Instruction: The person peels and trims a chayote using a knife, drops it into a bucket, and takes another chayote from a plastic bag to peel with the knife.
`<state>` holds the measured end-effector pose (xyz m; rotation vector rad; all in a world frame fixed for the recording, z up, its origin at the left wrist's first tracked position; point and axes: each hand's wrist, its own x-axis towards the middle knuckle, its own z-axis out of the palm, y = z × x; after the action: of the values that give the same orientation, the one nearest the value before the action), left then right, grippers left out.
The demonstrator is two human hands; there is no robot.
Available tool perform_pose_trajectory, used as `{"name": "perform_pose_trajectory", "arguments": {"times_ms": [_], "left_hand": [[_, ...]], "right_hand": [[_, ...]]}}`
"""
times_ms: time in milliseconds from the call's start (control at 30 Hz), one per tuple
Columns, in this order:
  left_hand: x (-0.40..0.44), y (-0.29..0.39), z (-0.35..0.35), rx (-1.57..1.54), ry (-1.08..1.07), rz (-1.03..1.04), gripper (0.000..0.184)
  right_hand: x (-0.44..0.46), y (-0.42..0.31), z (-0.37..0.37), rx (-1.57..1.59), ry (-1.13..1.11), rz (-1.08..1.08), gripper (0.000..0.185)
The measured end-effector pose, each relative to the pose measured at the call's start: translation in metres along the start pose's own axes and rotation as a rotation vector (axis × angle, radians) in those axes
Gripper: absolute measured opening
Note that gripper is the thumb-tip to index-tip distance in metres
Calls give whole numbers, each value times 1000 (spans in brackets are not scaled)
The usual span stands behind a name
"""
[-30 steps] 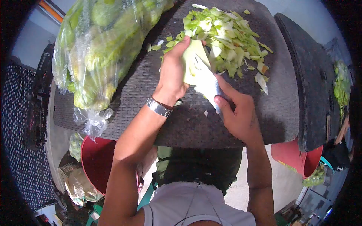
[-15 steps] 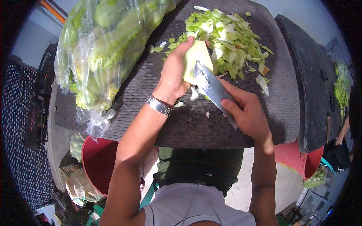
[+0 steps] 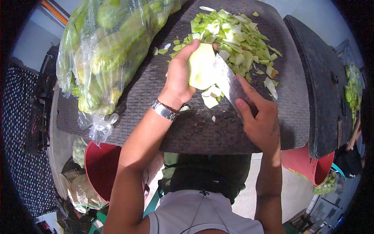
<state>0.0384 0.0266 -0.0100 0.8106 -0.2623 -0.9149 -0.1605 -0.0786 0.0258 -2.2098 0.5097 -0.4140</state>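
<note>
My left hand [image 3: 181,74] is closed round a peeled, pale green fruit [image 3: 201,67] with flat-cut sides; its exact kind is unclear. In my right hand [image 3: 259,113] is a broad-bladed knife [image 3: 230,84], its handle hidden by my fingers. The blade's tip lies against or close to the fruit's right side. Just under the fruit are pale cut pieces [image 3: 211,97]. A large heap of green and white peelings [image 3: 237,43] spreads behind my hands on the dark woven-textured tabletop [image 3: 187,132].
A clear plastic bag [image 3: 113,58] full of green produce lies at the table's left. Below are a red bucket [image 3: 102,167] on the left and another red bucket [image 3: 307,165] on the right. A black board [image 3: 321,89] stands along the right edge.
The knife has moved off the fruit's face to its right edge, with my right hand shifting slightly right. Pale pieces now show beneath the fruit. My left hand keeps its hold.
</note>
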Motion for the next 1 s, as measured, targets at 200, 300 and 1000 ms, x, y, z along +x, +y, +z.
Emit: {"name": "perform_pose_trajectory", "arguments": {"times_ms": [200,300,1000], "left_hand": [[-1,-2,2,83,50,36,46],[-1,-7,5,124,89,94,46],[-4,-7,8,69,10,-95,55]], "right_hand": [[0,-3,5,-111,25,1,49],[-1,0,14,-192,85,-59,52],[1,18,16,78,-31,-18,48]]}}
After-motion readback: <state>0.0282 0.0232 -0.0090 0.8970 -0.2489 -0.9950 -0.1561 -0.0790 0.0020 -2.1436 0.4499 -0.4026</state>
